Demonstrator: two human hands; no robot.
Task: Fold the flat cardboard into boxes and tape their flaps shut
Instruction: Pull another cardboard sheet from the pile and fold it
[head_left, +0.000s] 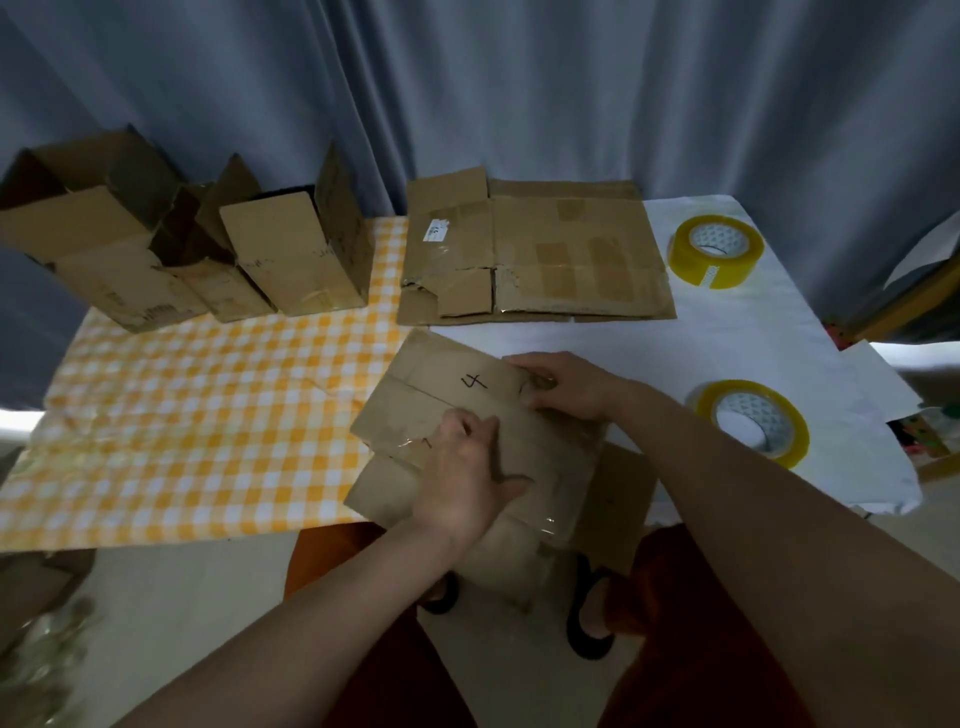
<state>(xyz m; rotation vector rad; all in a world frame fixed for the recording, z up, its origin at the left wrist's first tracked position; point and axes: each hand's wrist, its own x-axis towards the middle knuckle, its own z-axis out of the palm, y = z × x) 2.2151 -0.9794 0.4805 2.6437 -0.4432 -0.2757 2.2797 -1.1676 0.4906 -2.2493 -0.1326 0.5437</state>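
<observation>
Hands: we had both on the flat cardboard (467, 436) at the near edge of the tabletop (753, 332), the two hands apart.
Left hand (467, 483): we laid it on the middle of the sheet, fingers bent at a strip of clear tape; whether they pinched the tape we cannot tell.
Right hand (566, 387): we gripped the sheet's far right edge, thumb on top, fingers curled under.
Flat cardboard: it lay tilted, its near part hanging past the tabletop edge over our lap; a handwritten "4" showed near the far edge.
Folded boxes (182, 244): three stood open-topped at the far left, touching one another, on the yellow checked cloth (182, 415).
Flat stack (535, 254): more flattened cardboard lay far centre, patched with old tape.
Tape rolls: one yellow roll (716, 250) sat far right, just beside the stack; a second roll (750, 421) sat near right, close to our right forearm. Both rested on the white cover.
Backdrop: a grey-blue curtain (519, 93) hung behind.
</observation>
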